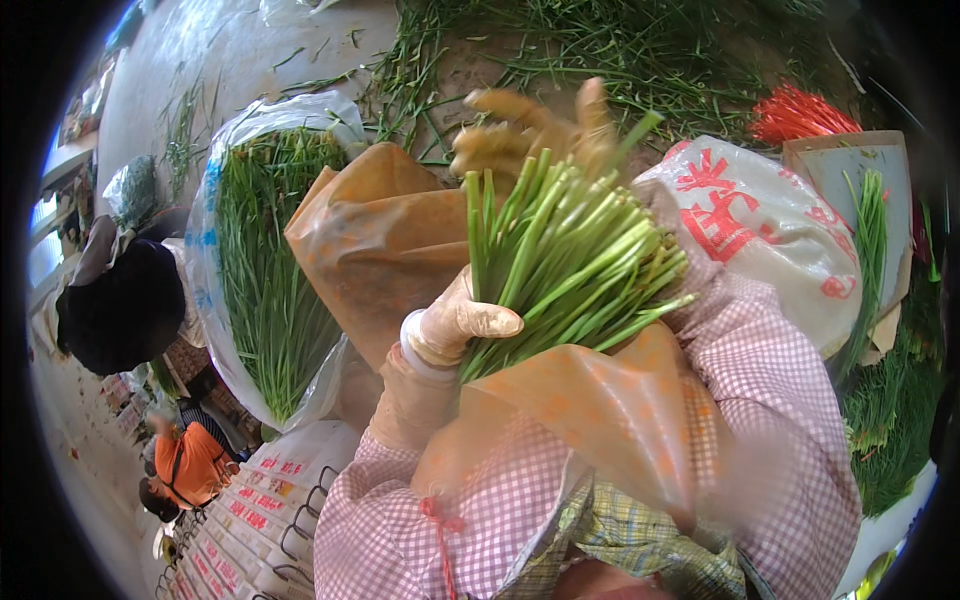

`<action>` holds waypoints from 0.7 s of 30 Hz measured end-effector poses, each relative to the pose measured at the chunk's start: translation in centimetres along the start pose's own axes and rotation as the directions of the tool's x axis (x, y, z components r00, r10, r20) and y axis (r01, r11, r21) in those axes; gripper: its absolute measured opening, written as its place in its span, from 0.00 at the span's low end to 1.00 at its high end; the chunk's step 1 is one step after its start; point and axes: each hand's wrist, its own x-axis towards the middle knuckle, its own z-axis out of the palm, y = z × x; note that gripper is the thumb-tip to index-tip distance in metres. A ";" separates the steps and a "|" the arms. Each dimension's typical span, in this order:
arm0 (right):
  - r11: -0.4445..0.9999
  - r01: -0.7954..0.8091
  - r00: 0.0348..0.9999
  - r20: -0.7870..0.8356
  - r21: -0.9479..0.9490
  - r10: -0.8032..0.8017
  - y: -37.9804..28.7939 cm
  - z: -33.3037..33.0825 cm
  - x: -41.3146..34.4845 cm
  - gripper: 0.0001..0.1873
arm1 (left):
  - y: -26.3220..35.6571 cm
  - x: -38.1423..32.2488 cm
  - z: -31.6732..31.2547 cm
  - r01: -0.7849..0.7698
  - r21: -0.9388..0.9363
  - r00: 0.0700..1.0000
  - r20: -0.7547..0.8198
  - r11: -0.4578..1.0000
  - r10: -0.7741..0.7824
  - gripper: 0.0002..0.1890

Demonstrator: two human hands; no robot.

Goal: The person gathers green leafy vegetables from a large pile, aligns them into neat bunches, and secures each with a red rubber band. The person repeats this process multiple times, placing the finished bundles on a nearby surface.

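Observation:
A thick bunch of green stalks, apparently chives [570,247], is held with its pale cut ends pointing up and to the right. My left hand [471,319], in a pale glove, grips the bunch from its left side, thumb across the stalks. Just beyond the cut ends is my right hand [536,135], gloved and blurred by motion. Its fingers are spread and nothing shows in them. Part of that hand is hidden behind the stalks. A translucent orange-brown plastic apron [386,225] lies beneath the bunch and over my front.
A clear plastic bag [202,300] packed with greens stands at left. To the right are a white printed sack [772,232], red ties [806,116] and a board [892,161]. Loose leaves [637,56] litter the floor. White items with dark handles [247,517] and co-workers [196,465] are lower left.

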 end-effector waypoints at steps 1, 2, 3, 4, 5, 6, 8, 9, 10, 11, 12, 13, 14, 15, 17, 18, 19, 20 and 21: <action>0.990 0.074 0.987 -0.130 -0.121 -0.090 -0.7 0.9 -0.2 0.55 | 0.0 -0.1 -0.5 -0.007 0.043 1.000 -0.004 0.999 0.007 0.46; 0.952 0.156 0.950 -0.223 -0.265 -0.217 -1.7 2.4 -0.7 0.57 | 0.1 -0.2 -0.9 -0.017 0.091 0.999 -0.026 0.996 0.019 0.46; 0.882 0.159 0.884 -0.335 -0.443 -0.327 -2.6 4.0 -1.3 0.58 | 0.1 -0.4 -1.2 -0.036 0.071 0.999 -0.022 0.997 0.037 0.46; 0.853 0.113 0.892 -0.326 -0.509 -0.313 -3.3 5.2 -1.8 0.58 | 0.1 -0.4 -1.5 -0.036 0.063 0.999 -0.036 0.997 0.038 0.46; 0.804 0.032 0.892 -0.345 -0.594 -0.291 -3.7 6.3 -2.3 0.58 | -0.1 -0.5 -1.6 -0.023 0.061 0.999 -0.037 0.998 0.025 0.46; 0.765 -0.076 0.875 -0.411 -0.639 -0.257 -3.7 7.0 -2.9 0.59 | -0.2 -0.5 -1.7 -0.028 0.046 0.998 -0.047 0.999 0.030 0.46; 0.506 -0.355 0.772 -0.552 -0.786 -0.316 -2.8 7.7 -3.4 0.42 | -0.4 -0.4 -1.5 -0.021 0.011 0.998 -0.054 1.000 0.022 0.46; 0.217 -0.504 0.725 -0.546 -0.836 -0.421 -2.4 7.8 -3.2 0.33 | -0.4 -0.4 -1.3 -0.013 -0.001 0.998 -0.056 1.000 0.013 0.45; 0.253 -0.478 0.708 -0.540 -0.841 -0.456 -2.0 7.8 -2.9 0.16 | -0.5 -0.5 -1.1 -0.007 -0.023 0.998 -0.068 1.000 0.006 0.43; 0.143 -0.496 0.707 -0.494 -0.856 -0.506 -1.8 7.7 -2.3 0.13 | -0.5 -0.5 -0.8 -0.012 -0.056 0.997 -0.079 0.998 0.007 0.43; 0.172 -0.449 0.706 -0.467 -0.877 -0.533 -2.2 8.2 -1.8 0.12 | -0.4 -0.6 -0.6 -0.015 -0.091 0.995 -0.100 0.996 0.006 0.42; 0.224 -0.381 0.774 -0.442 -0.897 -0.453 -2.8 8.6 -1.3 0.11 | -0.4 -0.8 -0.4 -0.016 -0.120 0.993 -0.116 0.993 0.002 0.41; 0.429 -0.211 0.839 -0.388 -0.878 -0.381 -4.0 9.6 -0.9 0.09 | -0.4 -0.9 -0.3 -0.029 -0.105 0.991 -0.136 0.994 0.014 0.40; 0.768 -0.081 0.903 -0.372 -0.635 -0.213 -5.9 10.5 -0.3 0.08 | -0.4 -1.1 -0.3 -0.033 -0.132 0.989 -0.146 0.991 0.013 0.40; 0.806 0.075 0.927 -0.257 -0.588 -0.274 -9.7 13.8 -0.1 0.12 | -0.6 -1.4 -0.4 -0.039 -0.176 0.983 -0.185 0.984 0.006 0.40; 0.443 0.064 0.839 -0.192 -0.894 -0.509 -9.7 14.9 -1.1 0.16 | -0.7 -1.6 -0.5 -0.057 -0.179 0.975 -0.223 0.982 0.016 0.39; 0.067 -0.439 0.569 -0.334 -0.896 -0.751 -10.1 16.2 -1.6 0.18 | -0.7 -1.7 -0.6 -0.066 -0.218 0.970 -0.242 0.974 0.011 0.38; -0.507 -0.668 0.677 -0.163 -0.544 -0.717 -9.5 16.8 -2.0 0.20 | -0.8 -1.7 -0.8 -0.076 -0.256 0.965 -0.262 0.964 0.007 0.37; -0.776 -0.549 0.809 0.035 -0.310 -0.586 -8.2 16.6 -2.4 0.17 | -0.9 -1.7 -1.0 -0.088 -0.289 0.964 -0.264 0.953 0.008 0.37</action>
